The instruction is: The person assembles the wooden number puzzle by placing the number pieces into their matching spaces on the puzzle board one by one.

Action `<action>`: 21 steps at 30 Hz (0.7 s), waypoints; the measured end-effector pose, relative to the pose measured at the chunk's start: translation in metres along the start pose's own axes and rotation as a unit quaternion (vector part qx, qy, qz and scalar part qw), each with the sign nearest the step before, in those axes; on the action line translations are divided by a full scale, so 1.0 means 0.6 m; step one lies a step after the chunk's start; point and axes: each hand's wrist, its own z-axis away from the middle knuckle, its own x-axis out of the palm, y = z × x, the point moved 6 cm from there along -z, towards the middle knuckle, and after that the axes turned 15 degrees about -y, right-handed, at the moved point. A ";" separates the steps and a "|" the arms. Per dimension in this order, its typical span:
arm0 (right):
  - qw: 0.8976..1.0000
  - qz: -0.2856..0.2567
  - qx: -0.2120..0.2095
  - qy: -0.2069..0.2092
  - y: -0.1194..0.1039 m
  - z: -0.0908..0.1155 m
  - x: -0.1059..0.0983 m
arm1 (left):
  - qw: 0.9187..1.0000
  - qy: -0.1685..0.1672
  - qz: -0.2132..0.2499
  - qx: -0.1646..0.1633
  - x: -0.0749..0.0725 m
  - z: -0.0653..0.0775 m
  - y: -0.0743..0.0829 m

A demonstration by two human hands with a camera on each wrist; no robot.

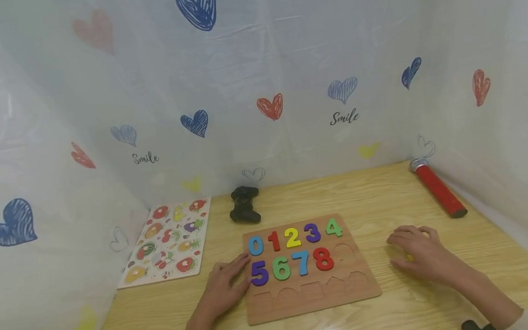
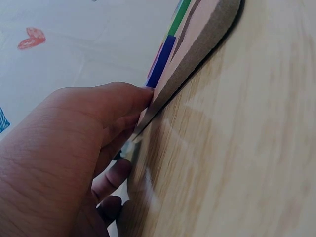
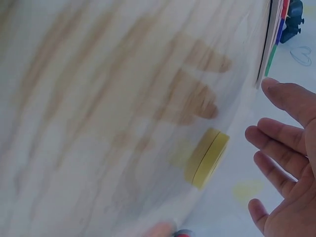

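A wooden number puzzle board (image 1: 313, 299) lies on the table with colored numbers 0 to 8 in its upper two rows. My left hand (image 1: 225, 289) rests against the board's left edge, the thumb beside the purple number 5 (image 1: 259, 273). In the left wrist view, a fingertip of the left hand (image 2: 98, 113) touches the board's edge (image 2: 192, 54). To the right of the board, my right hand (image 1: 420, 256) is held with spread fingers over a small yellow piece (image 3: 207, 158). The fingers stand apart from that piece, whose full shape is hidden.
A fruit puzzle board (image 1: 167, 241) lies at the left. Behind the number board is a black game controller (image 1: 245, 204). A red cylinder with a silvery end (image 1: 438, 187) lies at the back right. Heart-printed sheeting (image 1: 272, 148) encloses the table (image 1: 342, 195).
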 end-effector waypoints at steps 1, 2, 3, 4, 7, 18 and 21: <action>1.000 -0.003 0.004 -0.005 0.003 0.001 0.001 | 1.000 0.000 0.000 0.000 0.000 0.000 0.000; 1.000 -0.008 0.008 -0.011 0.006 0.003 0.002 | 1.000 -0.001 0.000 0.000 0.000 0.000 0.000; 1.000 -0.012 0.011 -0.014 0.009 0.004 0.003 | 1.000 -0.001 0.000 0.000 0.000 0.000 0.000; 1.000 -0.014 0.014 -0.019 0.012 0.005 0.004 | 1.000 -0.001 0.001 -0.001 0.001 0.000 0.000; 0.999 -0.019 0.020 -0.020 0.018 0.009 0.004 | 1.000 -0.001 0.002 -0.004 0.001 0.001 0.000; 0.999 -0.015 0.041 -0.030 0.038 0.018 0.002 | 1.000 0.002 0.004 -0.007 0.001 0.001 -0.001; 0.998 -0.013 0.052 -0.038 0.046 0.021 0.005 | 1.000 0.001 0.003 -0.008 0.001 0.001 -0.001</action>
